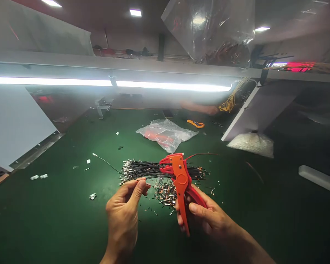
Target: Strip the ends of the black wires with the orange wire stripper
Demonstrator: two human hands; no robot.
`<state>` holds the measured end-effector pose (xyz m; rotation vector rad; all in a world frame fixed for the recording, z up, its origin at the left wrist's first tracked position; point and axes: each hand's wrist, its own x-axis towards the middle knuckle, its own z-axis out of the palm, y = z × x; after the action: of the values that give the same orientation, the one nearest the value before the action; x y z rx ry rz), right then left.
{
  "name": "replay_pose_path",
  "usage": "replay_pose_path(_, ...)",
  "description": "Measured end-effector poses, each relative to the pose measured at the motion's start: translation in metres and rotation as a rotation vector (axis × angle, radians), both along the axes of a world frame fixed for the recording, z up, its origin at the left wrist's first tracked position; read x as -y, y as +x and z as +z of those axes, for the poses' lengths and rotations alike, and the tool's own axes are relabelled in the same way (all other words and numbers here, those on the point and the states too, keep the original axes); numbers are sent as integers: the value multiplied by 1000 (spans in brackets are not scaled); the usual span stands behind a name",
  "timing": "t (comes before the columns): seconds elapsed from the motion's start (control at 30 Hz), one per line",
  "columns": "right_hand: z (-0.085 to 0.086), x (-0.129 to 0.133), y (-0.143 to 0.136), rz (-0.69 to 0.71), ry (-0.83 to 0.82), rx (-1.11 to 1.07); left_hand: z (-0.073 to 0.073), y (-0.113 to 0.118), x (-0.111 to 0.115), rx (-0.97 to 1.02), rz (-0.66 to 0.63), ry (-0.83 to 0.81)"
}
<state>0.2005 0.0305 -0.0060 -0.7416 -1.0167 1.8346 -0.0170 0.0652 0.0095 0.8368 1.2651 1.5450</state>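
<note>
My right hand (209, 216) grips the handles of an orange wire stripper (179, 179), its jaws pointing up and left. My left hand (125, 212) pinches a thin black wire (150, 184) between thumb and forefinger; the wire runs right toward the stripper's jaws. Just beyond both hands lies a bundle of black wires (151, 169) with metal terminals at the left end. A heap of small cut wire scraps (165, 192) sits between the hands on the green table (57, 212).
A clear plastic bag (166, 134) with orange parts lies farther back. A bag of white pieces (251, 143) sits at right under a slanted white panel. Another person's arm (200, 108) reaches near yellow wires and a small orange tool (195, 124) at the back.
</note>
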Motion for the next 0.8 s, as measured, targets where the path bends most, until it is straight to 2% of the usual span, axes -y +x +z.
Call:
replay_pose_path(0.17,-7,10,-6,-9,-74,-168,7,4,2,41,-5,-29)
replay_pose_path(0.33,-5,12,-7,-11,-27,-128,15,-1,3,23,20,51)
replay_pose_path(0.47,-3,14,-13,-87,49,-49,13,3,8,-147,25,182)
replay_pose_path(0.6,-9,19,-21,-167,41,-93,9,15,16,-355,50,311)
replay_pose_path(0.8,-15,23,-28,-137,57,-207,8,11,20,-630,129,535)
